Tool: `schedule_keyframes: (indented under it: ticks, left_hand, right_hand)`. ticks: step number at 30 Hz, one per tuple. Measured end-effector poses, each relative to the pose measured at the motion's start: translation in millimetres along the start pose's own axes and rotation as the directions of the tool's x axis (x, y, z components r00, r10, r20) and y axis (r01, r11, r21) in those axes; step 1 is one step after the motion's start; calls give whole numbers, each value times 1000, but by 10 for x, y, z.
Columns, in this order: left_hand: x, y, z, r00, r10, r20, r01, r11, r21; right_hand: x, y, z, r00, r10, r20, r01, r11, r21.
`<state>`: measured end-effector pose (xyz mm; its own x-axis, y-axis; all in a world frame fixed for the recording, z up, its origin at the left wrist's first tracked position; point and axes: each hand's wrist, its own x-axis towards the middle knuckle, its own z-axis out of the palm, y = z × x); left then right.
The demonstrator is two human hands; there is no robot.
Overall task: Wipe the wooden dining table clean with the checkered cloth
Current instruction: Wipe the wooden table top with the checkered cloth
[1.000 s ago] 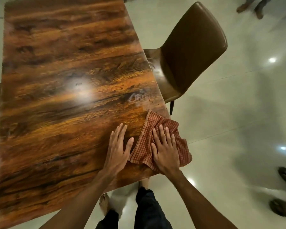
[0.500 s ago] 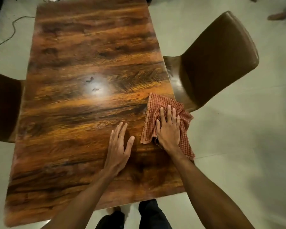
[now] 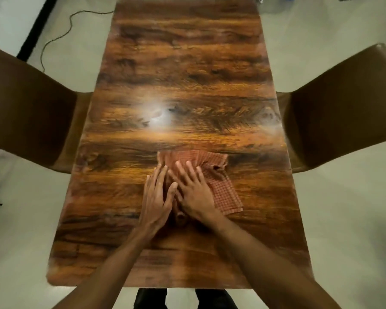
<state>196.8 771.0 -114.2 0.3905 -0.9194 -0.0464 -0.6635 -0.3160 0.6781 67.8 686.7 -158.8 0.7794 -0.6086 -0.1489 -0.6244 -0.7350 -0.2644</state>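
Now the checkered cloth, reddish and rumpled with one flat corner trailing toward 4 o'clock, lay near the wooden table's middle, having slid in from its 3 o'clock edge. The right hand pressed it with fingers spread flat, and the left hand, also open-fingered, had closed in to touch the cloth's 9 o'clock edge.

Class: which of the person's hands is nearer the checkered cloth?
Right. The right hand lies flat on the checkered cloth; the left hand rests on the table beside it, fingertips at its edge.
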Motion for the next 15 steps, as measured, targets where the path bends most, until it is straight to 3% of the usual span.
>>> schedule_keyframes:
  ticks: [2, 4, 6, 8, 10, 12, 15]
  left_hand:
    - [17, -231, -194, 999, -23, -28, 23, 1000, -9]
    - [35, -509, -424, 998, -50, -47, 48, 998, -45]
    - [44, -740, -618, 996, -57, -65, 52, 996, -70]
    - [44, -980, -809, 992, -84, -92, 75, 993, -92]
    - [49, -1162, -965, 986, -130, -106, 117, 985, -127]
    - [52, -1325, -1118, 978, -170, -119, 154, 979, -133]
    - [56, -1590, -1378, 966, -189, -178, 179, 981, -72]
  right_hand:
    - [171, -119, 12, 992, -124, -1, 124, 992, -35]
    - [422, -67, -64, 996, 80, -36, -83, 992, -100]
    - [630, -27, -181, 938, 342, -59, -347, 931, -110]
    - [812, -299, -178, 920, 391, -24, -391, 917, -73]
    - [914, -777, -59, 962, 273, 28, -271, 961, -52]
    - [926, -1236, 137, 997, 51, 49, -48, 997, -62]
    - [1034, -1457, 229, 974, -207, 92, 214, 974, -68]
